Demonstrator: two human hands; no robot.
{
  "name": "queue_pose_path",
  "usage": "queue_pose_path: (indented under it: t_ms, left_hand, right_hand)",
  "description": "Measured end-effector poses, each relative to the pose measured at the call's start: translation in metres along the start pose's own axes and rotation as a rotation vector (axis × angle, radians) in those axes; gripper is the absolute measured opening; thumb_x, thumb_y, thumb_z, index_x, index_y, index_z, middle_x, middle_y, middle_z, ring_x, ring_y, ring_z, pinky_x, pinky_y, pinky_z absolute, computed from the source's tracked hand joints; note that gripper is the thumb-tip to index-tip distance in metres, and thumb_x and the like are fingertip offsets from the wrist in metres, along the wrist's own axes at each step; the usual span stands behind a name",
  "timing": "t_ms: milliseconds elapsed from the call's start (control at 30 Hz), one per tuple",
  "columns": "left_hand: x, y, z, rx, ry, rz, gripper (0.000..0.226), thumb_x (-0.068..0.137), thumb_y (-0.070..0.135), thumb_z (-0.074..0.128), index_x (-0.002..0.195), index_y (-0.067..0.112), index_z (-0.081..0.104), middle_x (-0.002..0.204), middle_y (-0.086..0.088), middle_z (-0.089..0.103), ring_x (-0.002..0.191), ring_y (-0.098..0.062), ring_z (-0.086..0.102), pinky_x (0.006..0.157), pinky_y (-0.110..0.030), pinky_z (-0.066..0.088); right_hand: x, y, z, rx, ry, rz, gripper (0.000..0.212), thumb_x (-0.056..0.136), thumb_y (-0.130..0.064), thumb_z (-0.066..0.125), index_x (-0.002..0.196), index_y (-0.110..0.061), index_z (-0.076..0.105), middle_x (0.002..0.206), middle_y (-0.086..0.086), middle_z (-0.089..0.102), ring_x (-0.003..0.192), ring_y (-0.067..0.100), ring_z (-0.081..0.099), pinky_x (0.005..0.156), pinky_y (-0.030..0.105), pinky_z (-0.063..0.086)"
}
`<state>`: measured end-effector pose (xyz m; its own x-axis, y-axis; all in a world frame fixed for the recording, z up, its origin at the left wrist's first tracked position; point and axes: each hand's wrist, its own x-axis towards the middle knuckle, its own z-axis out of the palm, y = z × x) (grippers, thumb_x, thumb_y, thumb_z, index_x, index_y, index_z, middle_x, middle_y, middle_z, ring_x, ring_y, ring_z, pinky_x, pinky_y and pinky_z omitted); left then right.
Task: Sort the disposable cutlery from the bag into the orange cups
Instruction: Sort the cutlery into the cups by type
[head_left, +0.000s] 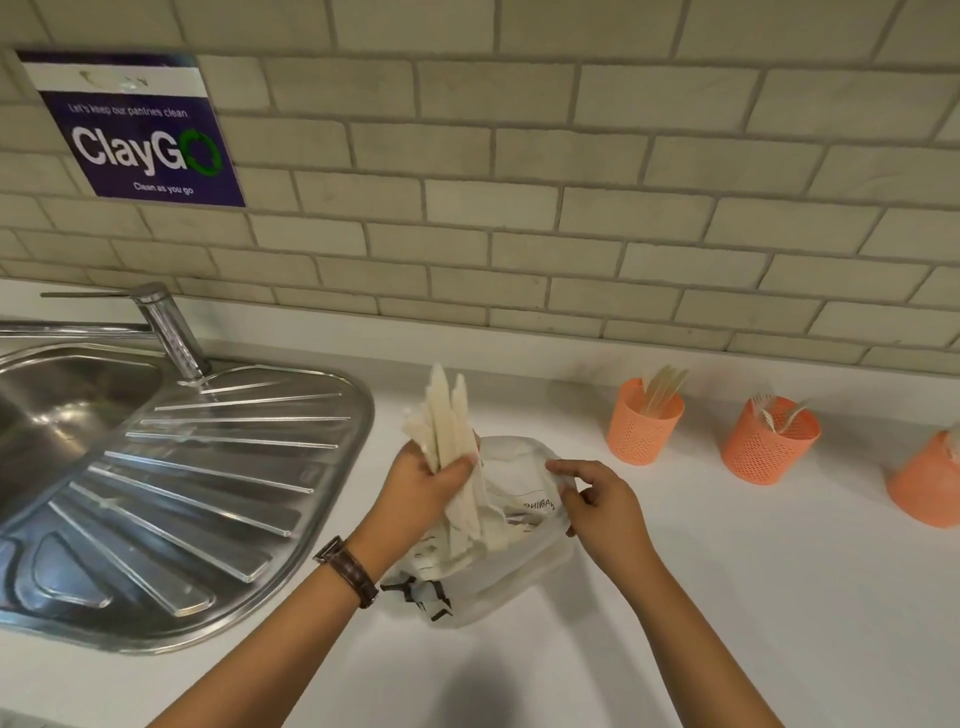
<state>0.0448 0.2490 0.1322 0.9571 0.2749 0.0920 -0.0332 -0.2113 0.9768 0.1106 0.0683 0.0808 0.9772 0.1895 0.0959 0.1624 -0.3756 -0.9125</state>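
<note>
A clear plastic bag (511, 566) lies on the white counter with pale cutlery inside. My left hand (423, 483) grips a bundle of cream disposable cutlery (444, 415), its ends fanned upward above the bag's mouth. My right hand (597, 501) pinches the bag's upper edge on the right side. To the right stand three orange perforated cups. The nearest cup (644, 423) holds flat pale pieces. The middle cup (769, 441) holds forks. The third cup (927, 486) is cut off by the frame edge, its contents barely visible.
A steel sink with a ribbed drainboard (208, 488) and a tap (169, 327) fills the left side. A tiled wall (571, 208) runs behind the counter, with a purple sign (140, 135) at upper left. White counter (727, 597) stretches in front of the cups.
</note>
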Motion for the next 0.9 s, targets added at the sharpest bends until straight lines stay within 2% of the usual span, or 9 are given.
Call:
queue_pose_path:
  t_ms: [67,133,200,267,367,500,633,767,900]
  left_hand:
    - [0.004,0.009,0.000,-0.151,0.126,0.008,0.024,0.089,0.001,0.053,0.079,0.021,0.062,0.075,0.004,0.066,0.066,0.002,0.064,0.062,-0.013,0.053]
    - [0.010,0.020,-0.002,-0.271,0.214,0.025,0.031,0.089,0.003,0.052,0.073,0.025,0.065,0.070,0.004,0.067,0.065,-0.004,0.065,0.062,-0.017,0.054]
    - [0.020,0.030,-0.004,-0.436,0.279,0.031,0.034,0.089,0.003,0.049,0.070,0.025,0.066,0.063,0.006,0.068,0.064,-0.007,0.065,0.062,-0.019,0.054]
    - [0.031,0.040,-0.005,-0.683,0.308,-0.011,0.024,0.090,0.002,0.047,0.080,0.018,0.061,0.062,0.006,0.066,0.062,-0.009,0.065,0.064,-0.021,0.055]
    - [0.042,0.046,0.007,-0.869,0.235,-0.118,0.016,0.090,0.006,0.047,0.083,0.015,0.058,0.066,0.004,0.066,0.064,-0.010,0.066,0.069,-0.024,0.053]
    - [0.036,0.046,0.054,-0.843,-0.015,-0.230,0.016,0.089,0.006,0.045,0.077,0.011,0.054,0.057,0.000,0.063,0.060,-0.013,0.063,0.080,-0.035,0.049]
    - [0.023,0.041,0.115,-0.736,-0.190,-0.378,0.012,0.089,0.010,0.049,0.082,0.006,0.058,0.061,-0.004,0.065,0.068,-0.019,0.061,0.079,-0.035,0.049]
    - [0.017,0.037,0.176,-0.626,-0.344,-0.485,0.009,0.088,0.010,0.051,0.088,0.007,0.060,0.069,-0.004,0.065,0.071,-0.019,0.059,0.071,-0.031,0.048]
    - [0.014,0.033,0.230,-0.547,-0.440,-0.543,0.011,0.088,0.008,0.051,0.094,0.008,0.060,0.080,-0.006,0.062,0.078,-0.020,0.057,0.077,-0.032,0.046]
  right_hand:
    - [-0.002,-0.001,-0.001,0.047,-0.010,0.040,0.027,0.087,0.001,0.054,0.097,-0.020,0.067,0.097,0.009,0.063,0.049,0.010,0.049,0.049,0.016,0.048]
    - [-0.007,-0.002,-0.001,0.079,-0.023,0.065,0.025,0.087,0.000,0.055,0.100,-0.017,0.068,0.103,0.009,0.063,0.050,0.014,0.049,0.045,0.010,0.044]
    - [-0.013,-0.003,-0.003,0.119,-0.038,0.087,0.024,0.087,-0.001,0.057,0.100,-0.018,0.067,0.107,0.008,0.064,0.055,0.019,0.053,0.049,0.013,0.048]
    - [-0.019,-0.005,-0.005,0.201,-0.057,0.114,0.023,0.088,-0.003,0.059,0.101,-0.020,0.067,0.108,0.008,0.065,0.062,0.025,0.057,0.054,0.019,0.054]
    - [-0.030,-0.008,-0.013,0.269,-0.071,0.135,0.025,0.089,-0.004,0.058,0.106,-0.021,0.066,0.113,-0.001,0.064,0.068,0.027,0.062,0.064,0.026,0.058]
    - [-0.049,0.001,-0.035,0.242,-0.033,0.181,0.032,0.091,-0.002,0.052,0.102,-0.031,0.059,0.112,-0.004,0.062,0.070,0.021,0.067,0.072,0.031,0.059]
    - [-0.068,0.021,-0.077,0.185,0.073,0.240,0.041,0.088,0.008,0.045,0.101,-0.027,0.062,0.105,0.001,0.066,0.065,0.010,0.065,0.061,0.020,0.054]
    - [-0.078,0.048,-0.131,0.192,0.258,0.309,0.027,0.091,0.004,0.049,0.104,-0.014,0.064,0.095,0.005,0.067,0.058,0.003,0.063,0.055,0.017,0.051]
    - [-0.076,0.081,-0.179,0.209,0.309,0.349,0.022,0.093,0.002,0.048,0.099,-0.011,0.065,0.085,0.006,0.069,0.055,0.008,0.064,0.056,0.021,0.054]
